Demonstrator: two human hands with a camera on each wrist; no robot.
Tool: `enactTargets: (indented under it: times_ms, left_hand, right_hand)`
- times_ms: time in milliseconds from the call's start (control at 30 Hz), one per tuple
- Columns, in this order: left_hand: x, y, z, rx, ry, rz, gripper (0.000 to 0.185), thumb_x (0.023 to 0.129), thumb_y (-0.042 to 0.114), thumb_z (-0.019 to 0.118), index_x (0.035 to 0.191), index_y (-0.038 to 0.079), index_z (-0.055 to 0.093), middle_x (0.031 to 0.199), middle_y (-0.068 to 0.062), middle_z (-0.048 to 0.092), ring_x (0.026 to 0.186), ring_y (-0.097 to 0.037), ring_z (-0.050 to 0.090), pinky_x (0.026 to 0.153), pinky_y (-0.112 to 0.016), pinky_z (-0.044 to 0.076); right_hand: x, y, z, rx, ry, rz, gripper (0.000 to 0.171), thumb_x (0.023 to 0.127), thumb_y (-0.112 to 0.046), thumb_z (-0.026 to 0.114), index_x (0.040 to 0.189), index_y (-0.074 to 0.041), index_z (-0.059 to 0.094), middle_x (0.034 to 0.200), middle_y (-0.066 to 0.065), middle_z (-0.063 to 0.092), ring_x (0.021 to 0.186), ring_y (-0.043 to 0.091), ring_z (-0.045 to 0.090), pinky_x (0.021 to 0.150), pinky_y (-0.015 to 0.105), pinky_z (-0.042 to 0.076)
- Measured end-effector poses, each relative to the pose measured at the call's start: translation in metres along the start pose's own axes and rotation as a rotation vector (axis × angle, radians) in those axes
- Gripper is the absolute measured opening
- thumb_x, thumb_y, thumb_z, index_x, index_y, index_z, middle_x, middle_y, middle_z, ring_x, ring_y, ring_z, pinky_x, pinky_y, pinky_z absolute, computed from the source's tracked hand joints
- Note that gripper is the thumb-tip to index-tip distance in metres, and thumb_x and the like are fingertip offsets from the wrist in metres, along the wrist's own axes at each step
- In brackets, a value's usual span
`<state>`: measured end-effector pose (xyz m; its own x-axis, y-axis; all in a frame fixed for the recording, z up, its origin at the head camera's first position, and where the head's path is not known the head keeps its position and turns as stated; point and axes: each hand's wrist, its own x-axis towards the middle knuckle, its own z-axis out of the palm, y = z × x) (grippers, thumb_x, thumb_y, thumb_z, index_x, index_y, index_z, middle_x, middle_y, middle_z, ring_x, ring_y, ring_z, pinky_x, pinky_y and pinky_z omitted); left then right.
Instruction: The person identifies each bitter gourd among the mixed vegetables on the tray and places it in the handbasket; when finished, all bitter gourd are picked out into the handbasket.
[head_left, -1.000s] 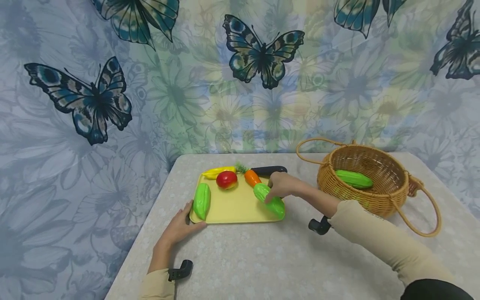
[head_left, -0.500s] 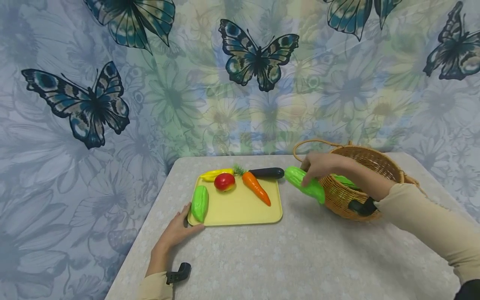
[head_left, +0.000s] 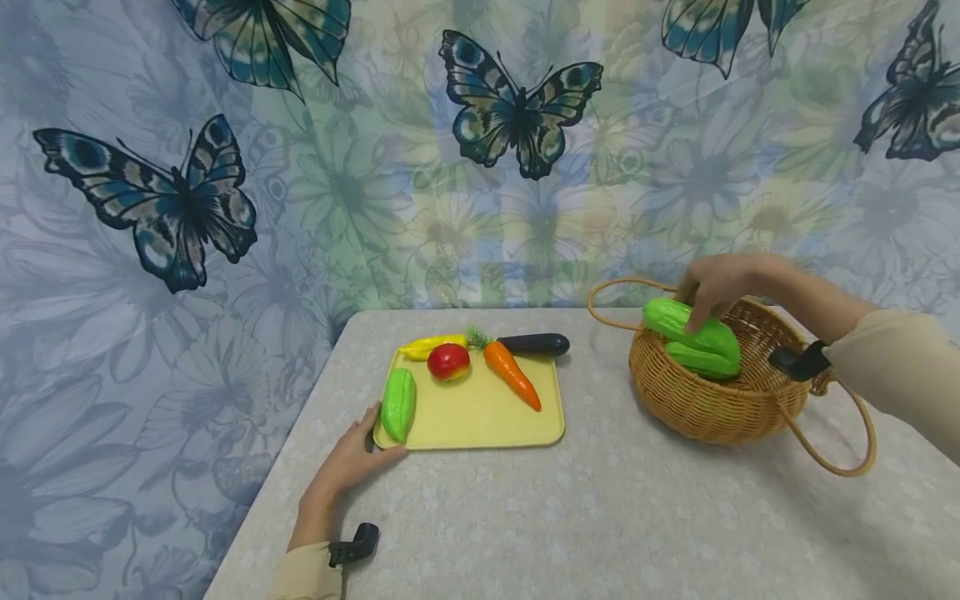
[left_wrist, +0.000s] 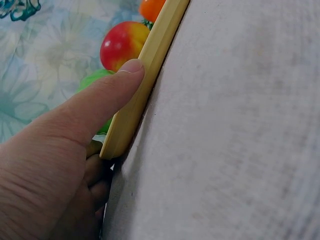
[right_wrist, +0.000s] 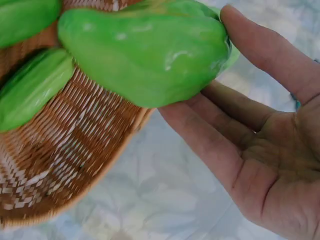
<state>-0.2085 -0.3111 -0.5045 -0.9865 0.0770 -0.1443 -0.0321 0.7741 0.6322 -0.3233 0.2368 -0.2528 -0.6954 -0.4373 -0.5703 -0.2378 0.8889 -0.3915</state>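
Note:
My right hand (head_left: 708,287) pinches a long, ridged green vegetable (head_left: 666,317) between thumb and fingers over the basket's left part. Up close in the right wrist view, the glossy green vegetable (right_wrist: 150,55) lies at the fingertips of the right hand (right_wrist: 260,130). Inside the wicker basket (head_left: 705,417) are other green vegetables (head_left: 701,360), partly hidden by the held one. My left hand (head_left: 352,458) grips the near left corner of the yellow tray (head_left: 480,429). Its thumb (left_wrist: 115,87) lies against the tray's rim, and the other fingers curl beside the corner.
On the tray lie a green vegetable (head_left: 398,406), a red mango-like fruit (head_left: 448,362) and an orange carrot (head_left: 513,377). A yellow pepper-like vegetable (head_left: 431,346) and a dark eggplant (head_left: 536,344) lie across its far edge. Rope handles (head_left: 862,450) stick out from the basket.
The right hand has lifted the green vegetable off the tray and carried it right, over the basket, uncovering the carrot. The left hand stays at the tray corner.

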Motion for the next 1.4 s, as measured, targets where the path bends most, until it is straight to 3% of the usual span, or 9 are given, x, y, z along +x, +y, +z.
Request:
enactTargets:
  times_ms: [333,533,667,800,933,1067,1233,1400]
  left_hand:
    - [0.000,0.000,-0.004,0.006,-0.005,-0.019,0.110,0.081,0.056,0.071,0.157,0.007,0.009,0.162,-0.022,0.014,0.148,-0.048,0.007,0.120,-0.062,0.012]
    - [0.001,-0.001,-0.001,0.006,0.001,-0.014,0.110,0.081,0.058,0.071,0.157,0.006,0.010,0.162,-0.022,0.016,0.149,-0.046,0.009,0.121,-0.061,0.012]
    - [0.003,-0.002,0.000,0.005,0.007,-0.001,0.110,0.080,0.057,0.072,0.157,0.005,0.012,0.161,-0.022,0.017,0.149,-0.045,0.012,0.121,-0.060,0.011]
    - [0.003,-0.001,0.001,0.003,0.008,-0.011,0.110,0.080,0.056,0.072,0.156,0.004,0.012,0.161,-0.022,0.018,0.149,-0.044,0.013,0.121,-0.059,0.012]
    - [0.002,0.002,0.000,0.001,0.013,-0.030,0.109,0.080,0.055,0.073,0.156,0.004,0.013,0.161,-0.022,0.019,0.149,-0.045,0.012,0.121,-0.060,0.014]
    - [0.002,0.004,-0.001,0.006,0.018,-0.036,0.109,0.080,0.055,0.073,0.156,0.005,0.014,0.161,-0.022,0.019,0.148,-0.046,0.012,0.120,-0.061,0.014]
    - [0.002,0.003,-0.001,0.008,0.019,-0.038,0.110,0.079,0.055,0.073,0.156,0.005,0.013,0.161,-0.022,0.019,0.148,-0.046,0.013,0.120,-0.061,0.014]
    - [0.001,0.002,-0.001,-0.012,0.022,-0.017,0.108,0.080,0.053,0.074,0.156,0.005,0.014,0.161,-0.020,0.020,0.149,-0.042,0.015,0.122,-0.058,0.012]
  right_hand:
    - [0.018,0.035,-0.011,-0.028,-0.184,-0.014,0.074,0.085,-0.020,0.076,0.136,0.019,0.041,0.143,0.044,0.033,0.134,0.056,0.034,0.098,0.042,0.054]
    - [0.036,0.055,-0.004,-0.040,-0.191,-0.008,0.079,0.081,-0.025,0.079,0.135,0.020,0.042,0.140,0.044,0.037,0.126,0.049,0.050,0.092,0.042,0.057]
    - [0.047,0.064,0.003,-0.032,-0.209,0.012,0.081,0.080,-0.025,0.080,0.136,0.020,0.041,0.141,0.044,0.035,0.125,0.047,0.052,0.092,0.041,0.057]
    - [0.054,0.068,0.010,0.012,-0.247,0.030,0.063,0.081,-0.020,0.079,0.129,0.013,0.055,0.132,0.036,0.053,0.118,0.040,0.060,0.091,0.041,0.058]
    - [0.060,0.072,0.014,0.041,-0.274,0.037,0.046,0.083,-0.015,0.077,0.121,0.006,0.064,0.119,0.018,0.068,0.106,0.028,0.068,0.089,0.040,0.059]
    - [0.064,0.075,0.017,0.030,-0.279,0.052,0.049,0.083,-0.015,0.077,0.124,0.007,0.062,0.122,0.021,0.066,0.110,0.031,0.065,0.091,0.040,0.058]
    - [0.068,0.079,0.021,0.006,-0.250,0.072,0.069,0.080,-0.020,0.081,0.132,0.012,0.051,0.137,0.037,0.047,0.123,0.045,0.053,0.094,0.043,0.056]
    - [0.073,0.082,0.020,0.005,-0.251,0.072,0.076,0.081,-0.025,0.080,0.135,0.015,0.046,0.141,0.039,0.042,0.126,0.046,0.050,0.097,0.044,0.054]
